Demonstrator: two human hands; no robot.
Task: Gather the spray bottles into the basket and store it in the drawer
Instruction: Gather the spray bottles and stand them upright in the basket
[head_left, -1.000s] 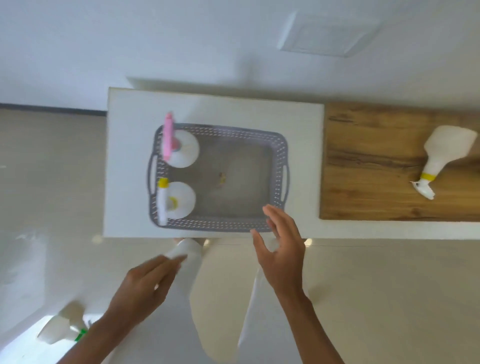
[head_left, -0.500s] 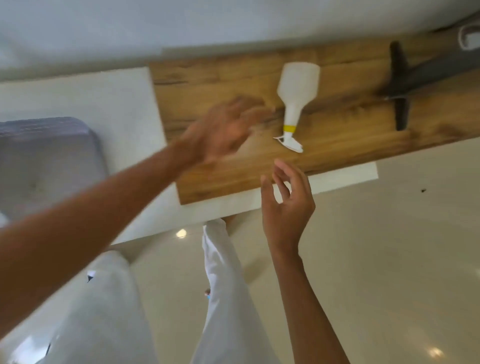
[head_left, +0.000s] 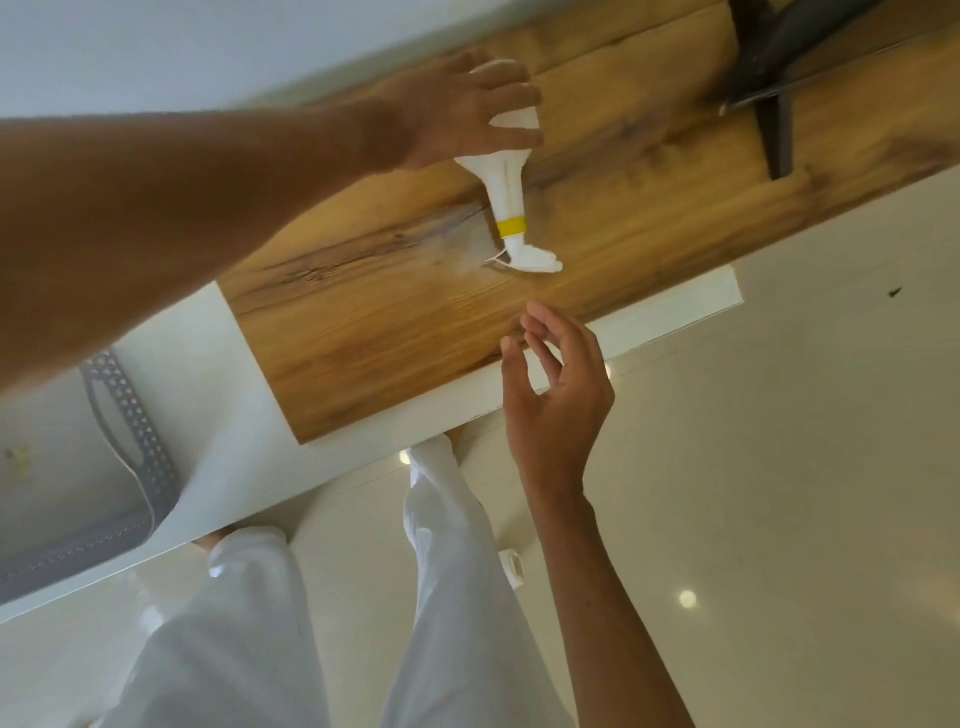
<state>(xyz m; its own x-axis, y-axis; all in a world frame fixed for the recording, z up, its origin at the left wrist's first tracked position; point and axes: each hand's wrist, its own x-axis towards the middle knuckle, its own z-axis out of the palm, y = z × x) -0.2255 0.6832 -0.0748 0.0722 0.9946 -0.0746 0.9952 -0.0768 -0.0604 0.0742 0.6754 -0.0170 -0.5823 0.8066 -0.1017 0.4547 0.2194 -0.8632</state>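
A white spray bottle (head_left: 506, 192) with a yellow collar lies on the wooden top, its nozzle pointing toward me. My left hand (head_left: 457, 111) reaches across from the left and has its fingers wrapped round the bottle's body. My right hand (head_left: 558, 395) hovers at the table's front edge with fingers apart, holding nothing. The grey perforated basket (head_left: 132, 431) sits at the far left, only its right end and handle in view; what it holds is out of frame.
The wooden board (head_left: 389, 312) lies on a white table (head_left: 218, 415). A dark metal object (head_left: 769, 57) rests on the wood at the top right. White-trousered legs (head_left: 441, 571) and glossy floor fill the lower part.
The view has swung right, away from the basket. My left hand has reached over to the white bottle and closed on it. My right hand stays near the front edge.
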